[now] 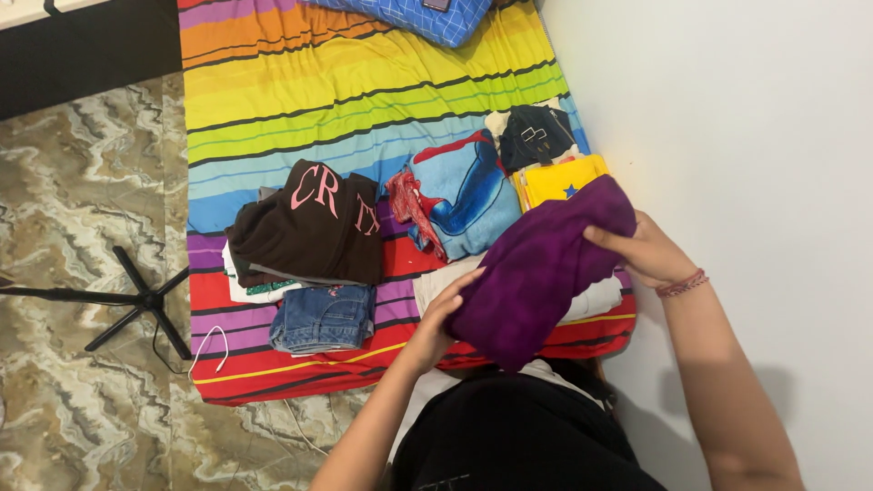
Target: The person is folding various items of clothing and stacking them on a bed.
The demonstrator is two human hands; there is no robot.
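From here I look down on a mattress (300, 73) in bright rainbow stripes, laid on a marbled floor (82, 209) against a plain white wall (727, 118). A black stand (136, 300) with spread legs sits on the floor to the left, and a blue quilted pillow (427, 16) lies at the far end.

My left hand (436, 318) and right hand (646, 250) both hold a purple cloth (536, 273), bunched and half folded, just above the near right part of the mattress. The left fingers are tucked against its lower edge, and the right fingers close over its upper right end; both are closed on the fabric.

I judge the cloth soft, light and limp: it sags between the hands and would slump if held at one point. It looks best taken at two edges or corners, well apart, so that it hangs flat.

I see no boxes or baskets; the clothes lie in stacks. On the left, a dark brown top (309, 227) with pink lettering lies on a pile, with folded jeans (323, 318) just in front of it. In the middle is a light blue and red garment (459, 195). Behind the purple cloth sit a yellow piece (559, 180) and a black one (536, 135); something white (596, 298) lies beneath it.
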